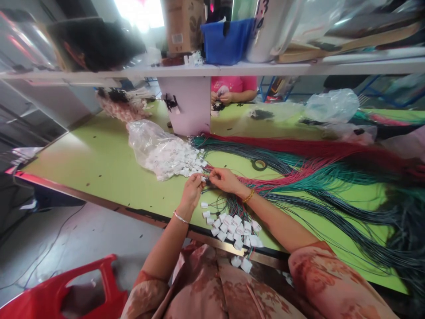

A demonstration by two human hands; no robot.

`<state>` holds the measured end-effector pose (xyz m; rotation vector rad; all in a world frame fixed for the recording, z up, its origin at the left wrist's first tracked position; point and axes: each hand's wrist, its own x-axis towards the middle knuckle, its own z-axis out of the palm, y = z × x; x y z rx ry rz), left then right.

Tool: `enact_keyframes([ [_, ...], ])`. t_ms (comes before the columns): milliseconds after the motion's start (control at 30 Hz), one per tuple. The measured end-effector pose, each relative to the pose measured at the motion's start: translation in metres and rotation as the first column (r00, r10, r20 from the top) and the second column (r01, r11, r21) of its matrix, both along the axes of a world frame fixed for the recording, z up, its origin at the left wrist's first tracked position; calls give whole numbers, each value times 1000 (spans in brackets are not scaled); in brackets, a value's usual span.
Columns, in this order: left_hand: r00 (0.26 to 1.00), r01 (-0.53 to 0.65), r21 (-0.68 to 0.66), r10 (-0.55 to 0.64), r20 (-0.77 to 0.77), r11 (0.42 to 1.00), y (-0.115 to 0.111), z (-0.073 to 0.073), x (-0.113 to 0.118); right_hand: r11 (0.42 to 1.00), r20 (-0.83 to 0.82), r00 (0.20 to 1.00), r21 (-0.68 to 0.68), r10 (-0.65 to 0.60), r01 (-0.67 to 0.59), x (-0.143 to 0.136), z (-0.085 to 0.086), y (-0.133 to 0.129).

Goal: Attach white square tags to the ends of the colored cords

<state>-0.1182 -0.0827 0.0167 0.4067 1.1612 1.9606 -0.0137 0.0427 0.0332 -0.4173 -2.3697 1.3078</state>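
Over the green table [99, 150], my left hand [191, 193] pinches a small white plastic connector [203, 178] between thumb and fingers. Right beside it, my right hand [226, 180] is closed at the fingertips on thin wires, whose ends are mostly hidden by the fingers. A small dark piece shows between the two hands, too small to name. Nearer my body lies a pile of white connectors [232, 228] with wires attached. Just behind my hands, an open clear plastic bag [142, 137] spills many loose white connectors [172, 159].
Long bundles of red wires [282, 145], green wires [338, 170] and dark wires [348, 208] stretch to the right. A roll of black tape [259, 165] lies among them. Above runs a shelf [282, 68] with a blue bin [227, 42]. Another person's hands [226, 96] work opposite. A red chair [83, 283] stands lower left.
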Motion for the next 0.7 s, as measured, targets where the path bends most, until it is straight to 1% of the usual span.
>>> enact_keyframes([
  [100,1000,1,-1,-1,-9,1000,0,0,0,996,-6,998,63,-63,63,1,-2,-1],
  [233,1000,13,-3,-13,-20,1000,0,0,0,993,20,997,89,-77,75,1,-3,0],
  [400,1000,12,-7,-12,-23,1000,-1,1,0,1000,9,999,2,-31,31,1,-4,1],
  [500,999,15,-7,-15,-37,1000,0,0,1,1000,22,1000,-20,-14,14,-1,-4,2],
  [567,997,8,-10,-8,-74,1000,1,-2,3,999,49,999,-37,-13,15,-3,-5,1],
  [633,989,-19,-25,15,-145,1000,2,-6,5,999,71,997,-47,-21,25,-4,-7,0],
  [700,978,-56,-51,45,-206,997,3,-9,7,999,65,997,-11,-37,38,-5,-8,-2],
])
